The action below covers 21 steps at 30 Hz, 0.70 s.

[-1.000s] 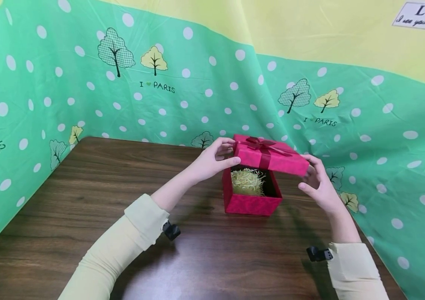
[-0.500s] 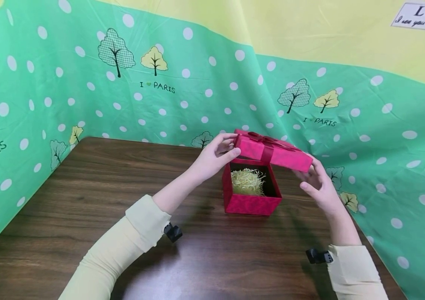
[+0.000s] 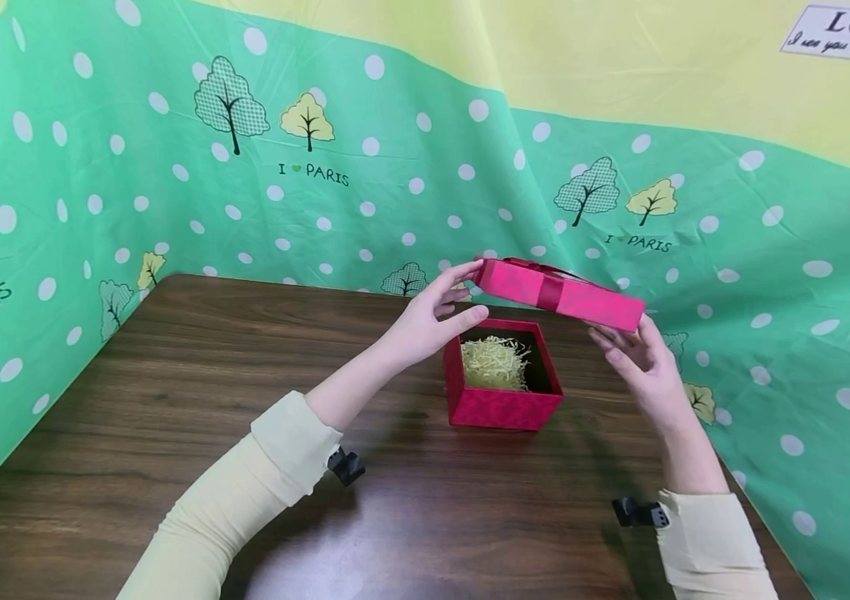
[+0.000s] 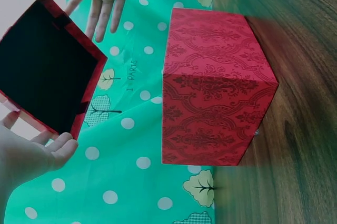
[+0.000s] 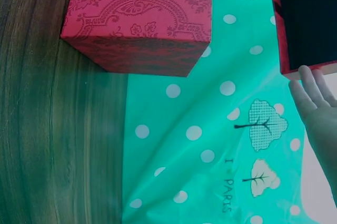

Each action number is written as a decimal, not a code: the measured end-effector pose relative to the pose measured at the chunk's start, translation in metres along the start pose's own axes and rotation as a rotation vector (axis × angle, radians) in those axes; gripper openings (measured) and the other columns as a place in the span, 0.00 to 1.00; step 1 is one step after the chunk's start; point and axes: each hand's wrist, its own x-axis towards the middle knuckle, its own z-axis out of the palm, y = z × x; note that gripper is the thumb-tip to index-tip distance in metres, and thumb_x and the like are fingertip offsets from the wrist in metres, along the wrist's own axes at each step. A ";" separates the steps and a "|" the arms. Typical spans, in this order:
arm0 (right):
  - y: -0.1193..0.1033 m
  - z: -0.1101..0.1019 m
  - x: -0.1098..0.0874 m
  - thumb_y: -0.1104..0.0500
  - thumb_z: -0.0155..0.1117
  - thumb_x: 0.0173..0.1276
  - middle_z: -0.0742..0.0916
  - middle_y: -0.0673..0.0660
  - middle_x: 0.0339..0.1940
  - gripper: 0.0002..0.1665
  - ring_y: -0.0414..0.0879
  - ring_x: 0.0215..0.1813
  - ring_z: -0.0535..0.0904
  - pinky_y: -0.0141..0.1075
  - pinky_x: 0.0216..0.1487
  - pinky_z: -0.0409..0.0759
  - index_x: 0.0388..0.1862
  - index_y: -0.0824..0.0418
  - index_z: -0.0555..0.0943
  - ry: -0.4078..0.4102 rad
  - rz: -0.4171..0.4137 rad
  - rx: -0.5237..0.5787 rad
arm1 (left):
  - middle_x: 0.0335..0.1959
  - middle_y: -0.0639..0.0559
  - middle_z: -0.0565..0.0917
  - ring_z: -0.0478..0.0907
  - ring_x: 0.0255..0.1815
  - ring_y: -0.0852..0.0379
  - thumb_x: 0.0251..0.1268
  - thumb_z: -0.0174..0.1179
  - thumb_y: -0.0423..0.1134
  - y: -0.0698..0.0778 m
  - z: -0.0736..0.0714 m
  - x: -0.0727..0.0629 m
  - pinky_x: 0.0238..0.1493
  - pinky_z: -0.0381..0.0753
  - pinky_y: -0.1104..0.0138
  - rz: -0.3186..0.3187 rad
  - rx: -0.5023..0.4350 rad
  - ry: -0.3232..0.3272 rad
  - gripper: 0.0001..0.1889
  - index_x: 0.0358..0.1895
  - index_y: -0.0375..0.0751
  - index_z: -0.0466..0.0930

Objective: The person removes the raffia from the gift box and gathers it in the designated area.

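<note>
We see the red lid (image 3: 560,292) tilted above the box (image 3: 503,410), higher and further right than half a second ago, leaving the box's mouth uncovered. The left hand (image 3: 425,325) touches one end with extended fingers; the right hand (image 3: 650,375) supports the other on loosely straight ones. Only the head view shows us pale shreds (image 3: 492,362) inside; the wrist views reveal the lid's dark underside (image 4: 42,71).

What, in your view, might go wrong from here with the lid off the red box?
The lid is tilted between the left hand and the right hand, lower at the right, so it might slip. If dropped, it could strike the open box nearby and jolt it. The shredded filling looks loose, so some might spill if the box tipped.
</note>
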 end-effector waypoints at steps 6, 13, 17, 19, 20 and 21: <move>-0.003 0.000 0.002 0.79 0.43 0.67 0.75 0.69 0.62 0.33 0.52 0.63 0.74 0.35 0.63 0.70 0.71 0.70 0.53 0.003 0.007 -0.045 | 0.66 0.57 0.65 0.66 0.64 0.60 0.66 0.56 0.49 -0.003 0.000 -0.001 0.66 0.65 0.57 0.048 0.084 -0.001 0.31 0.71 0.66 0.57; -0.004 0.003 0.001 0.77 0.45 0.68 0.74 0.69 0.63 0.36 0.49 0.62 0.75 0.32 0.62 0.71 0.72 0.64 0.51 0.026 0.045 -0.103 | 0.60 0.51 0.68 0.71 0.59 0.61 0.66 0.56 0.46 -0.002 0.000 -0.001 0.62 0.68 0.61 0.098 0.103 -0.007 0.31 0.71 0.63 0.58; -0.003 0.004 0.002 0.79 0.44 0.67 0.72 0.67 0.66 0.37 0.54 0.65 0.72 0.35 0.61 0.72 0.72 0.64 0.50 0.032 0.029 -0.063 | 0.60 0.53 0.68 0.70 0.59 0.61 0.66 0.57 0.47 0.001 0.000 -0.002 0.63 0.67 0.60 0.112 0.139 0.007 0.31 0.71 0.64 0.58; -0.003 0.005 0.002 0.79 0.44 0.66 0.71 0.66 0.66 0.38 0.54 0.65 0.72 0.35 0.61 0.72 0.73 0.63 0.50 0.038 0.025 -0.056 | 0.61 0.54 0.68 0.68 0.59 0.61 0.66 0.57 0.48 0.003 0.000 -0.003 0.63 0.66 0.59 0.113 0.158 0.013 0.31 0.71 0.64 0.58; -0.004 0.005 0.002 0.79 0.44 0.66 0.71 0.67 0.66 0.38 0.54 0.64 0.72 0.36 0.61 0.71 0.73 0.63 0.50 0.041 0.022 -0.055 | 0.62 0.55 0.68 0.68 0.60 0.61 0.65 0.57 0.48 0.005 0.000 -0.003 0.64 0.65 0.59 0.114 0.162 0.016 0.31 0.70 0.64 0.58; -0.004 0.005 0.001 0.80 0.44 0.65 0.71 0.67 0.66 0.38 0.55 0.64 0.73 0.37 0.61 0.72 0.73 0.63 0.49 0.043 0.018 -0.054 | 0.62 0.55 0.67 0.67 0.60 0.60 0.65 0.57 0.48 0.005 0.000 -0.004 0.64 0.66 0.59 0.116 0.165 0.019 0.31 0.70 0.64 0.59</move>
